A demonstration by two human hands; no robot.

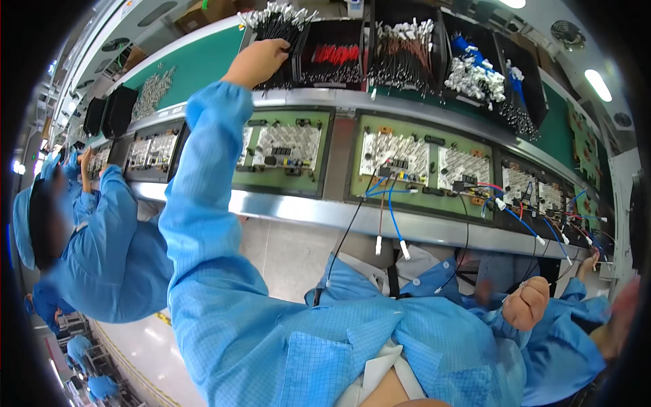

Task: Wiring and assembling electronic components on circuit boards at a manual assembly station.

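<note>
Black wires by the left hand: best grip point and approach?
Likely the black wires just short of their white connectors, coming from above: they lie lengthwise, with the connectors fanned out and exposed at the far end, while the left hand covers part of the nearer stretch.

From my end I see a pale blue jacket (312,359) with a fine darker grid over a white collar (375,370). On the far side, black bins (339,31) hold, left to right, black wires (277,30) with white ends, red wires (336,54), brown wires (405,51) tipped white, and blue wires (472,51) with white connectors (471,78). The surface (203,51) is deep green. Nearer, I see paler green fixture plates (254,180) framed in black. The near rail (291,208) is silvery; blue and brown leads (392,216) end in white plugs (405,249).
</note>
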